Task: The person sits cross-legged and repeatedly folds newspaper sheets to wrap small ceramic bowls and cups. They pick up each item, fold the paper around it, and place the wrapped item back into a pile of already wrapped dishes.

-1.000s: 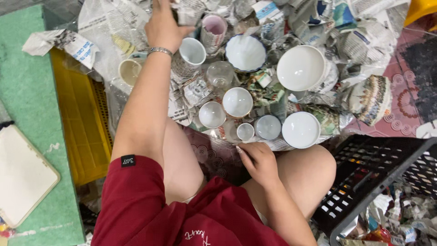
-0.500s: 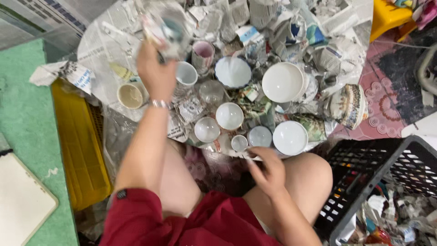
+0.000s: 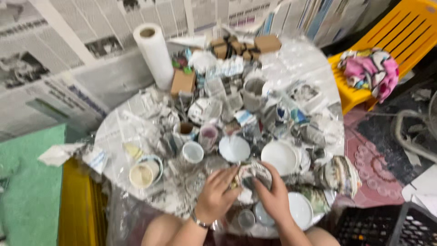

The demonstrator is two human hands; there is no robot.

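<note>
glossy ceramic plate (image 3: 279, 156), matt newspaper wrapping (image 3: 136, 123)

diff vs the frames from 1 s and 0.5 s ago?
Left hand came back from the far cups; right hand rose off the lap. Both now grip a newspaper-wrapped item at the table's near edge. The view tilted up. White bowls and cups stayed put.

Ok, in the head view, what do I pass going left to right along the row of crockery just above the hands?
Cream bowl → small white cup → white bowl → larger white bowl → patterned dish standing on edge. Below the row, left hand and right hand hold a newspaper-wrapped piece.
</note>
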